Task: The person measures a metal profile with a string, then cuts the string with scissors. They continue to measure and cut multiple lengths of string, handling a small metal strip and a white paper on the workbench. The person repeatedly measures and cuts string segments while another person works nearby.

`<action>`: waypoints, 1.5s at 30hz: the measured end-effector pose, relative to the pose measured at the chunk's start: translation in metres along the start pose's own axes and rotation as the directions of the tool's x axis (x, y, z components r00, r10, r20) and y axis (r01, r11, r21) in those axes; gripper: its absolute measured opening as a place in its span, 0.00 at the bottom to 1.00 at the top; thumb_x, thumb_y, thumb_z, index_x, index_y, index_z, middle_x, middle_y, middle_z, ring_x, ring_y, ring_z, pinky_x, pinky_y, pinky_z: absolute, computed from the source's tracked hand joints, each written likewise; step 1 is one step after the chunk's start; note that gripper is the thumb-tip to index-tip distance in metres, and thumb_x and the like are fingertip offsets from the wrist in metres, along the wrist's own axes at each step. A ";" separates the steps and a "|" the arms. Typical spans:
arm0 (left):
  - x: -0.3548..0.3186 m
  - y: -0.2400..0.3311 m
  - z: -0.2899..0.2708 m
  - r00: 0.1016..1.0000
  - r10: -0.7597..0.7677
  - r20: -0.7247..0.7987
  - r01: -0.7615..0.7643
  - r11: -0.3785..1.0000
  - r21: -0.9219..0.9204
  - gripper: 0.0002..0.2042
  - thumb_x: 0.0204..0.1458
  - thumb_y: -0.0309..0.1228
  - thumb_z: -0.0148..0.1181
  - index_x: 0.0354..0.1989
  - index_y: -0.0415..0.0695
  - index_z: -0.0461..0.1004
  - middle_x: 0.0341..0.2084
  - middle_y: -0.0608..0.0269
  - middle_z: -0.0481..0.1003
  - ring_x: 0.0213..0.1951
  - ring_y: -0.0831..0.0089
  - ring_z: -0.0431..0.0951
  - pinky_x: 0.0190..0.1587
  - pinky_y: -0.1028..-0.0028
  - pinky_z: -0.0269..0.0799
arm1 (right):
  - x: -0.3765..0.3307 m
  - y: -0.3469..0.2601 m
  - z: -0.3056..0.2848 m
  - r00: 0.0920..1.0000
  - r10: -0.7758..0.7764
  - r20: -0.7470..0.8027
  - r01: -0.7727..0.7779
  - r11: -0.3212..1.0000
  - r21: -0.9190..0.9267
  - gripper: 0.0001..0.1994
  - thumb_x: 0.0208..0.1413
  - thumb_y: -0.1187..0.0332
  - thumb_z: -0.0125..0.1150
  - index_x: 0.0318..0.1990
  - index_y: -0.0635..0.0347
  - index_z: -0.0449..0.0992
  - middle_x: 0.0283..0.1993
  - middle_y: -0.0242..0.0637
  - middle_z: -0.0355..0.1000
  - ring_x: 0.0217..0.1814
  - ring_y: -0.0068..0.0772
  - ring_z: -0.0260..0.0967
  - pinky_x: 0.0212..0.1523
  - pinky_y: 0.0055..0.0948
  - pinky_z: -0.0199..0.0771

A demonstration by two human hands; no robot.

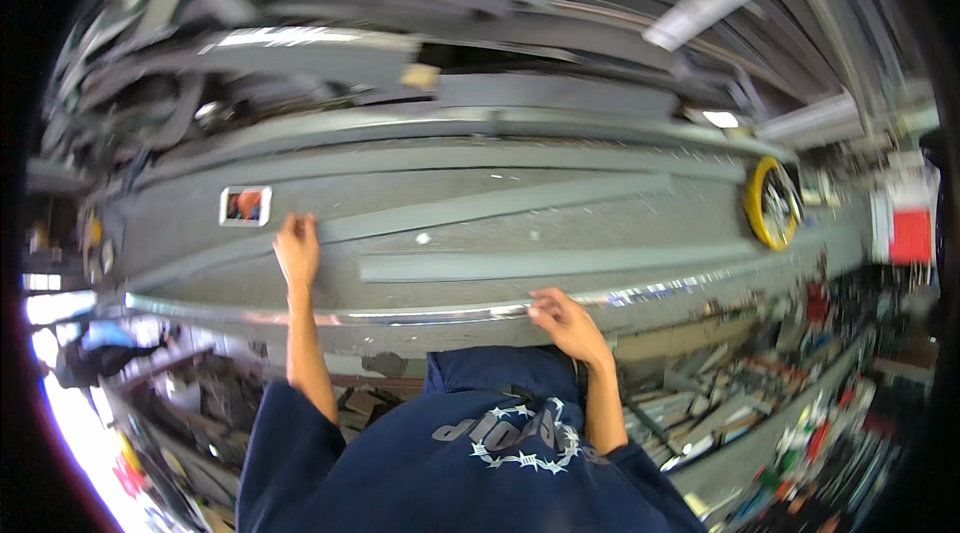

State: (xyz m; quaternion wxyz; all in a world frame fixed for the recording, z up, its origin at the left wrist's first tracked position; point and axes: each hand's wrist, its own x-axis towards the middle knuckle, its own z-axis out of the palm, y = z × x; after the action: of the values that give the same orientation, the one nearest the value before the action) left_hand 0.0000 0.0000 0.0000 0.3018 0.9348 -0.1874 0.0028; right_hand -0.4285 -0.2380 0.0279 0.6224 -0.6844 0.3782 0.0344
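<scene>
A long, shiny metal strip (450,315) runs along the near edge of the grey worktable (330,195). My right hand (568,325) is at this strip, finger and thumb bent around its edge in a pinch. Farther in over the table, my left hand (297,251) has loosely curled fingers with a gap at the tips and nothing visible between them. Its forearm crosses above the shiny strip. Just beyond its fingertips lies a flat grey-green strip (450,213), set at a slant. A second grey-green strip (550,263) lies nearer me.
A small white-framed device with a lit screen (245,207) lies left of my left hand. A yellow-rimmed round object (768,203) stands at the table's right end. Metal profiles (300,63) are stacked beyond, blurred. Tools and offcuts (740,383) fill the lower right.
</scene>
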 end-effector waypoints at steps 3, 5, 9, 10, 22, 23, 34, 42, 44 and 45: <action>-0.110 0.113 0.046 0.959 0.157 0.238 -0.106 0.971 -0.212 0.10 0.59 0.31 0.64 0.29 0.38 0.76 0.21 0.52 0.76 0.24 0.64 0.75 0.30 0.65 0.70 | -0.019 0.000 -0.029 0.997 -0.083 -0.008 0.083 0.996 -0.022 0.26 0.65 0.54 0.63 0.59 0.66 0.72 0.50 0.50 0.79 0.46 0.45 0.80 0.48 0.40 0.79; -0.186 0.178 0.073 0.787 0.493 0.371 -0.389 0.863 -0.322 0.11 0.53 0.38 0.70 0.35 0.44 0.79 0.32 0.58 0.79 0.37 0.62 0.79 0.43 0.61 0.68 | -0.039 0.012 -0.048 0.987 -0.149 -0.059 0.144 0.986 -0.078 0.25 0.64 0.55 0.64 0.59 0.68 0.72 0.49 0.50 0.79 0.46 0.47 0.80 0.48 0.42 0.78; -0.288 0.263 0.106 0.585 0.692 0.423 -0.682 0.702 -0.205 0.25 0.46 0.44 0.75 0.49 0.44 0.77 0.42 0.59 0.77 0.45 0.56 0.74 0.52 0.55 0.64 | -0.092 0.045 -0.105 0.988 -0.075 -0.138 0.082 0.996 0.041 0.24 0.65 0.55 0.62 0.58 0.67 0.72 0.47 0.50 0.80 0.46 0.48 0.79 0.49 0.42 0.77; -0.296 0.273 0.116 0.569 0.705 0.424 -0.713 0.680 -0.173 0.23 0.47 0.40 0.75 0.49 0.43 0.77 0.40 0.58 0.75 0.43 0.55 0.74 0.51 0.55 0.65 | -0.106 0.057 -0.122 0.982 -0.073 -0.174 0.084 0.995 0.059 0.24 0.65 0.55 0.62 0.59 0.66 0.73 0.47 0.50 0.80 0.46 0.48 0.79 0.49 0.42 0.77; -0.324 0.388 0.197 0.428 0.661 0.617 -0.677 0.687 -0.266 0.13 0.49 0.25 0.71 0.42 0.35 0.78 0.35 0.46 0.77 0.36 0.48 0.78 0.41 0.59 0.73 | -0.291 0.235 -0.286 0.721 0.191 -0.666 0.202 0.861 0.466 0.17 0.67 0.62 0.61 0.56 0.63 0.75 0.45 0.40 0.78 0.41 0.28 0.77 0.43 0.31 0.77; -0.330 0.401 0.202 0.406 0.669 0.623 -0.672 0.680 -0.292 0.13 0.49 0.25 0.71 0.42 0.35 0.78 0.35 0.46 0.77 0.35 0.49 0.79 0.40 0.60 0.73 | -0.303 0.246 -0.297 0.694 0.195 -0.693 0.245 0.841 0.482 0.16 0.68 0.63 0.61 0.56 0.63 0.75 0.45 0.39 0.78 0.42 0.27 0.77 0.43 0.30 0.77; -0.446 0.591 0.302 0.199 0.665 0.720 -0.640 0.645 -0.418 0.13 0.52 0.29 0.70 0.41 0.33 0.79 0.34 0.45 0.78 0.34 0.51 0.79 0.40 0.61 0.73 | -0.337 0.320 -0.391 0.634 0.390 -0.667 0.319 0.654 0.686 0.13 0.70 0.65 0.57 0.55 0.61 0.73 0.45 0.37 0.78 0.43 0.27 0.76 0.44 0.27 0.76; -0.504 0.748 0.446 0.153 0.613 0.775 -0.479 0.732 -0.484 0.16 0.58 0.36 0.66 0.48 0.36 0.80 0.36 0.41 0.81 0.38 0.52 0.83 0.44 0.59 0.75 | -0.355 0.346 -0.538 0.642 0.348 -0.684 0.269 0.733 0.625 0.14 0.70 0.66 0.58 0.57 0.62 0.73 0.47 0.38 0.78 0.45 0.27 0.77 0.46 0.27 0.77; -0.518 0.778 0.475 0.129 0.633 0.764 -0.442 0.726 -0.527 0.19 0.59 0.39 0.64 0.52 0.36 0.79 0.39 0.38 0.82 0.44 0.49 0.84 0.49 0.58 0.76 | -0.362 0.352 -0.574 0.637 0.342 -0.691 0.265 0.745 0.612 0.14 0.70 0.66 0.58 0.57 0.62 0.74 0.48 0.39 0.78 0.45 0.27 0.77 0.46 0.27 0.77; -0.528 0.792 0.488 0.133 0.641 0.756 -0.444 0.720 -0.533 0.21 0.59 0.39 0.64 0.53 0.35 0.78 0.42 0.34 0.81 0.48 0.48 0.83 0.52 0.57 0.76 | -0.364 0.355 -0.593 0.630 0.337 -0.700 0.268 0.751 0.603 0.14 0.70 0.66 0.58 0.57 0.62 0.74 0.48 0.40 0.78 0.45 0.28 0.77 0.46 0.27 0.77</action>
State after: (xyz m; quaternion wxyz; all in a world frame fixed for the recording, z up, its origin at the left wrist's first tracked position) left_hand -0.8223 -0.6843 -0.0157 0.2053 0.6051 -0.6454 -0.4184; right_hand -1.1381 -0.5639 0.0552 0.5951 -0.3565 0.6082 -0.3857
